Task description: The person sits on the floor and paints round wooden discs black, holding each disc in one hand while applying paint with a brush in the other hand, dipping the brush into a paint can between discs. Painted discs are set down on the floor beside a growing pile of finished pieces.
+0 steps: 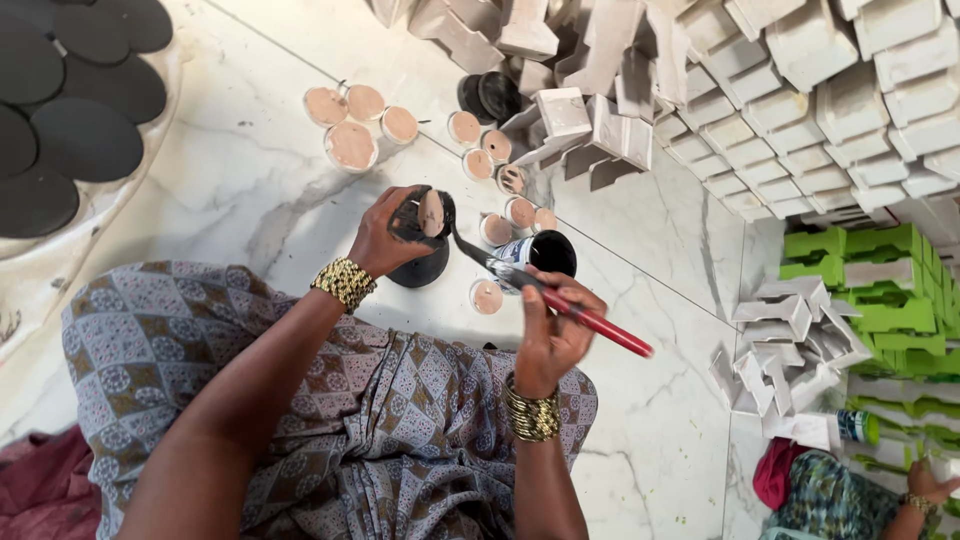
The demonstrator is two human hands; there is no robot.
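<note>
Your left hand (385, 238) grips a small clay lamp (431, 212), half painted black; your right hand (556, 330) clasps a red-handled brush (560, 300) touching it. Next, coat the bare clay.

White veined marble floor (250, 170)
</note>
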